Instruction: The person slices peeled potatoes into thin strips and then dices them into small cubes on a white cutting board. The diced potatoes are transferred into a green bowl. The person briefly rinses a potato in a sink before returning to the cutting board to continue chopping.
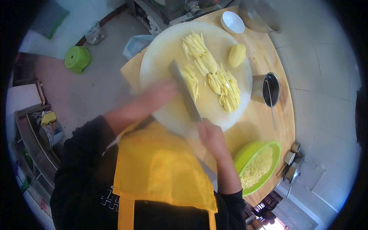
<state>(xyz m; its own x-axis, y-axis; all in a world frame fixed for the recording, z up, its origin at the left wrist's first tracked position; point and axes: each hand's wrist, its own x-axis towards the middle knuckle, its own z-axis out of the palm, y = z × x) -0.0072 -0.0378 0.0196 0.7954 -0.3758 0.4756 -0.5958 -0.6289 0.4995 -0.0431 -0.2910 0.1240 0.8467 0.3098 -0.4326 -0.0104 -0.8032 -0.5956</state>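
A round white cutting board (161, 51) lies before me. My right hand (211, 136) grips the handle of a broad-bladed kitchen knife (188, 93), whose blade lies across the board beside a small pile of cut potato strips (190, 82). My left hand (162, 93) is blurred and lies left of the blade; whether it holds anything does not show. Farther right, a long row of potato strips (228, 86) runs over the board, with a wider sliced piece (209, 61) in its middle. A peeled whole potato (237, 55) rests near the board's right edge.
On the wooden table (261, 120) stand a white bowl (233, 22), a large metal bowl (256, 15), a metal pot (258, 89) with dark liquid and a spoon, and a green basin (244, 155) of pale yellow small pieces. A green stool (77, 59) stands on the floor.
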